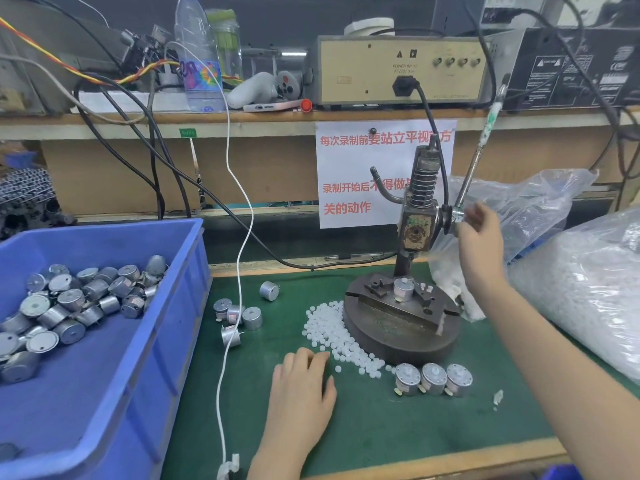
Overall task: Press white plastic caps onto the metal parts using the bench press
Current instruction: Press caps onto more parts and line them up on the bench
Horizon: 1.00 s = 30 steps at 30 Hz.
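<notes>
Head view: cylindrical silver metal part (403, 289) on rusty round press base (398, 341)

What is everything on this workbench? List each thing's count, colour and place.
bench press: one, dark metal, on the green mat
metal part: one, silver, seated on the press base
loose metal parts: eight, silver, on the mat; five left, three in front
blue bin: one, left, holding many silver parts
white caps: many, heaped against the press base
clear bags: two, right, holding white pieces
bottle: one, clear, on the shelf
notice: one, white with red writing, behind the press
left hand: on the mat, fingertips at the caps
right hand: raised by the lever's lower end
</notes>
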Tool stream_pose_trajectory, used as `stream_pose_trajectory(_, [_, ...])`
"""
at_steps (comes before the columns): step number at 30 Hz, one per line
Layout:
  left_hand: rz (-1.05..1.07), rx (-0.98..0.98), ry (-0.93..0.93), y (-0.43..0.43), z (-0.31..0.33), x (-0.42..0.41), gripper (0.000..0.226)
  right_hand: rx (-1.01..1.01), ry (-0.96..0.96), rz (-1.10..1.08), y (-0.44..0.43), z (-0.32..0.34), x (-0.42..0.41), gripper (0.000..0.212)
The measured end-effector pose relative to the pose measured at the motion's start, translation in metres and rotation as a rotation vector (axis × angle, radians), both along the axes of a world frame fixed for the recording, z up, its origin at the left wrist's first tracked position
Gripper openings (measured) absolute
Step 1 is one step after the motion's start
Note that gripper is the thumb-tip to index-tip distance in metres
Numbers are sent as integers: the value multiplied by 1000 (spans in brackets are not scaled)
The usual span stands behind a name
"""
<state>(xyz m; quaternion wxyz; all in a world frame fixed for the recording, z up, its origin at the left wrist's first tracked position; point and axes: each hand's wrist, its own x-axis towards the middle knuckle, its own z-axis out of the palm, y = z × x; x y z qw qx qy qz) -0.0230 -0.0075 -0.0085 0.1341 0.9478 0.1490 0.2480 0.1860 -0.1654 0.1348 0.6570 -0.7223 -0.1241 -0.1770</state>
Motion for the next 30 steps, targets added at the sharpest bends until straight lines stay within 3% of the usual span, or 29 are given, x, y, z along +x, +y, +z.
stream_pose_trajectory(3, [-65, 40, 8, -3, 7, -1, 33, 185, 94, 124, 5, 43, 8, 53])
stream_pose_trajectory(6, [-114, 66, -25, -2, 7, -2, 35, 304, 94, 101, 9, 60, 4, 46])
stream_pose_trajectory(10, [-132, 43, -52, 0, 5, -1, 28, 329, -37, 117, 8, 37, -24, 16])
stream_pose_trajectory(15, [-131, 6, -79, -1, 5, -1, 22, 355, -92, 57, 8, 32, -31, 25])
stream_pose_trajectory(19, [-117, -44, -58, 2, 2, 0, 5, 286, -148, 115, 7, 22, -33, 26])
stream_pose_trajectory(23, [-123, -59, -43, 5, -6, 2, 19, 220, -154, 144, 0, 18, -34, 31])
stream_pose_trajectory(27, [-103, -106, -25, 5, -5, 3, 18, 179, -61, -3, -2, -8, -31, 40])
stream_pose_trajectory(30, [-90, -135, -23, 7, -6, 3, 15, -144, 116, -18, 2, -46, -27, 37])
